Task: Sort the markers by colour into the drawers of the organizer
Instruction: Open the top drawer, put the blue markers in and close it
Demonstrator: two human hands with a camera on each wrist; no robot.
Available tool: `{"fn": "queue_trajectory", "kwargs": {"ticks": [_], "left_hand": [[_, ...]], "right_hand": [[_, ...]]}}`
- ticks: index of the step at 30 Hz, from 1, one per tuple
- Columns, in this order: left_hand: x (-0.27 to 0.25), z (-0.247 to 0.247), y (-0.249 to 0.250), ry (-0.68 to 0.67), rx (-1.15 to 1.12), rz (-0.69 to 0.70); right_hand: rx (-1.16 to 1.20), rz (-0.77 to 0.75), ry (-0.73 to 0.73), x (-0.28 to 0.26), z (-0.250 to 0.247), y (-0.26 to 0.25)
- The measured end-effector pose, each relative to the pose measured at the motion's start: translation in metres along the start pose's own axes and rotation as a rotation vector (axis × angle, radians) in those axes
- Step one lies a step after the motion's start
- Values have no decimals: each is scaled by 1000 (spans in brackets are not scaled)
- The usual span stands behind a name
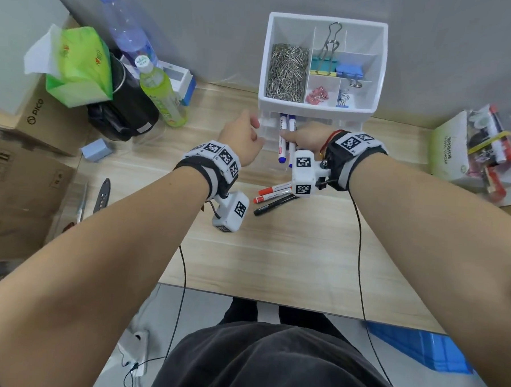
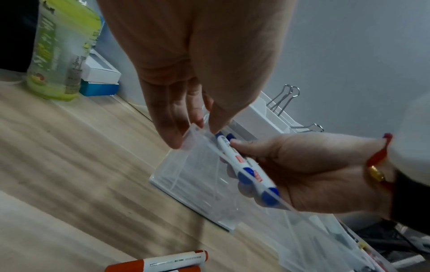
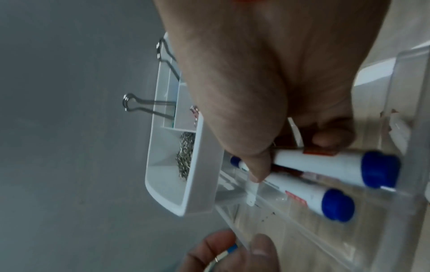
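Note:
The white organizer (image 1: 321,108) stands at the back of the desk, its top tray holding clips. A clear drawer (image 2: 186,174) is pulled out below it. My left hand (image 1: 245,133) pinches the drawer's left front corner, seen close in the left wrist view (image 2: 193,119). My right hand (image 1: 303,136) grips two blue-capped markers (image 3: 325,165) lying lengthwise in the drawer, caps toward me. Two red markers (image 1: 272,194) and a black marker (image 1: 274,207) lie on the desk just in front, partly behind the right wrist camera.
A green bottle (image 1: 161,96), a black cup (image 1: 128,106) and a tissue pack (image 1: 80,65) crowd the left back. Cardboard boxes (image 1: 28,163) stand at the far left. A box with more pens (image 1: 481,152) sits at the right. The desk's front edge (image 1: 272,300) runs near my body.

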State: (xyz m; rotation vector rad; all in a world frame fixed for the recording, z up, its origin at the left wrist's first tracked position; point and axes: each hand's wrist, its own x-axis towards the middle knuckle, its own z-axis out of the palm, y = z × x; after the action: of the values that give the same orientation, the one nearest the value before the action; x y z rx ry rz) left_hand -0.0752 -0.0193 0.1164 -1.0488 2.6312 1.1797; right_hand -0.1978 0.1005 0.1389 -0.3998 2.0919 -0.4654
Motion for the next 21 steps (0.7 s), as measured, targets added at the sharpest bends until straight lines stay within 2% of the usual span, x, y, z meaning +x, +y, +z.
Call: {"fn": "queue_trajectory", "kwargs": {"ticks": [2, 5, 8, 12, 15, 18, 21], "left_hand": [[0, 1, -4, -7, -33, -28], [2, 1, -6, -18, -58, -37], [2, 1, -5, -30, -70, -45], [-1, -2, -1, -30, -98, -43], [-4, -6, 0, -54, -112, -35], [-5, -6, -1, -108, -93, 18], [-6, -3, 0, -184, -51, 18]], "right_hand": [[-9, -35, 18, 6, 4, 0], [194, -55, 37, 10, 8, 0], [264, -40, 93, 9, 10, 2], [303, -94, 40, 8, 12, 6], [270, -142, 16, 3, 12, 6], [213, -166, 54, 0, 3, 11], [0, -243, 51, -13, -13, 18]]}}
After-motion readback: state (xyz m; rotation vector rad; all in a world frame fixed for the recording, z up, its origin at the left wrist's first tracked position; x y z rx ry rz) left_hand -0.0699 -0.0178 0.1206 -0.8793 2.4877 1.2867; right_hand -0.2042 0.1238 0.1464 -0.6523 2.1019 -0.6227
